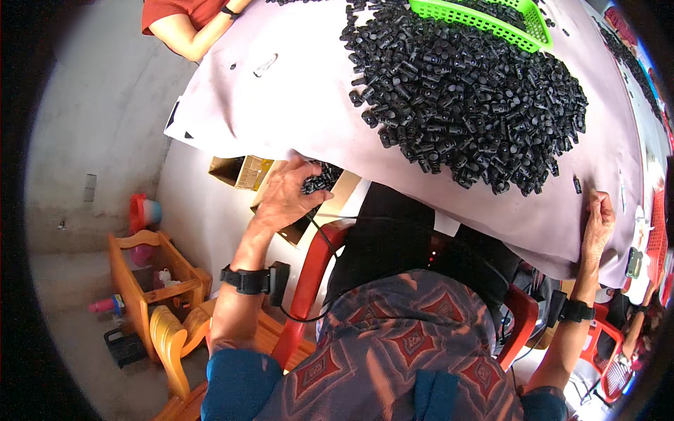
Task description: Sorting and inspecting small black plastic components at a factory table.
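Observation:
My left hand [286, 193] hangs over a cardboard box [345, 193] beside the table's near edge. Its thumb and fingers are curved and apart, and small black pieces in the box show between them. At the right, my right hand [599, 219] rests on the cloth-covered table [281, 112] near its edge. Its fingers are pressed together, and whatever they may hold is too small to make out. A single black piece [577, 184] lies just left of it. Farther in spreads a large heap of small black plastic pieces [470, 105], which look like cord locks.
A green plastic basket [484, 27] sits on the heap's far side. Another person's arm [186, 35] leans at the table's far left corner. A second cardboard box [242, 172] stands beside the first. Wooden furniture [158, 281] is on the left, and a red chair [312, 281] surrounds me.

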The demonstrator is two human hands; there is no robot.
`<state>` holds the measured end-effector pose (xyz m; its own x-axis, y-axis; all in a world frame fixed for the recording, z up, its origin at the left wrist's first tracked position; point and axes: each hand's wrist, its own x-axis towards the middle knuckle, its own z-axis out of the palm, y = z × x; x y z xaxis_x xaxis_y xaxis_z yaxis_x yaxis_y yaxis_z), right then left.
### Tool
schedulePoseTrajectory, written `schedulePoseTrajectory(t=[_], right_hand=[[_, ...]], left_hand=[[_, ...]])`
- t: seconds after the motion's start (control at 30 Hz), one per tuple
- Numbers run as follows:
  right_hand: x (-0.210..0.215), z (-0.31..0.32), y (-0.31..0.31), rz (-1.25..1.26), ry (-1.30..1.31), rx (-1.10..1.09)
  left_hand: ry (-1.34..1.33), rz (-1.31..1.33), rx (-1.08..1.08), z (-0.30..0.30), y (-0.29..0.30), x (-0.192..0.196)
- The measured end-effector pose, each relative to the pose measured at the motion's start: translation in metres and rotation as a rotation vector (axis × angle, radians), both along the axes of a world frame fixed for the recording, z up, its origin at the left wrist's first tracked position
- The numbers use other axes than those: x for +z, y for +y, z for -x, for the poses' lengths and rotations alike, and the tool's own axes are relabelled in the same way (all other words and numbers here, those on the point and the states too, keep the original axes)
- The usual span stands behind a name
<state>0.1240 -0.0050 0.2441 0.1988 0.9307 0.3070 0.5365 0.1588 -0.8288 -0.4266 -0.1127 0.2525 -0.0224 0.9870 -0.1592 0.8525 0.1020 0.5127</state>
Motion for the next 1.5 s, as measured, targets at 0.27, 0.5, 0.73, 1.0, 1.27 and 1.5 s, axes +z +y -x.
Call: schedulePoseTrajectory(t=[0.27, 0.5, 0.73, 1.0, 1.27, 1.5], right_hand=[[0.006, 0.008, -0.005, 0.045, 0.151, 0.008], [0.016, 0.022, -0.006, 0.071, 0.088, -0.021], [0.012, 0.021, -0.006, 0.005, 0.171, -0.06], [0.005, 0.02, -0.006, -0.021, 0.214, -0.093], [0.047, -0.021, 0.013, -0.04, -0.195, -0.307], [0.045, -0.111, 0.057, 0.23, -1.038, -0.385]], left_hand=[[-0.313, 0.14, 0.225, -0.006, -0.017, -0.018], [-0.453, 0.023, -0.026, -0.022, -0.012, -0.026], [-0.631, 0.117, -0.016, -0.039, -0.004, 0.011], [-0.926, 0.083, -0.008, -0.082, 0.008, 0.059], [-0.686, -0.121, -0.157, -0.114, 0.038, 0.074], [-0.587, -0.223, -0.401, -0.145, 0.06, 0.087]])
